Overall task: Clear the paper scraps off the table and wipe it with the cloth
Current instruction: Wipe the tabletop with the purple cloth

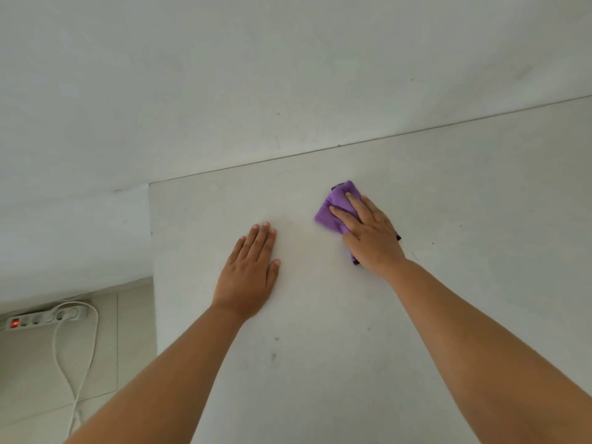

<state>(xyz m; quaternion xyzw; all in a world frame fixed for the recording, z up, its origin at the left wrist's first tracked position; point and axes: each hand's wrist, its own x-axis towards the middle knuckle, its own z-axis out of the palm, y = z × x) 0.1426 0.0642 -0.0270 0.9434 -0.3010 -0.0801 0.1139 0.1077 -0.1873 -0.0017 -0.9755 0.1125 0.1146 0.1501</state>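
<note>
Forearms: both bare, reaching in from the bottom edge over the counter.
Counter [320, 363]: white top, far edge against a white wall [224, 75]; a few small dark specks on the near part.
Floor [32, 379]: pale tiles, lower left, beside the counter's left edge.
Left hand [248, 270]: palm down, flat on the counter, fingers straight and close together, holding nothing.
Right hand [373, 235]: palm down on the cloth, fingers straight, pressing it onto the counter.
Cloth [333, 209]: purple, folded, under the right hand near the counter's far edge; front part shows past the fingertips.
Power strip [45, 318]: on the floor by the wall, red switch lit, white cable [64, 363] looping toward the camera.
</note>
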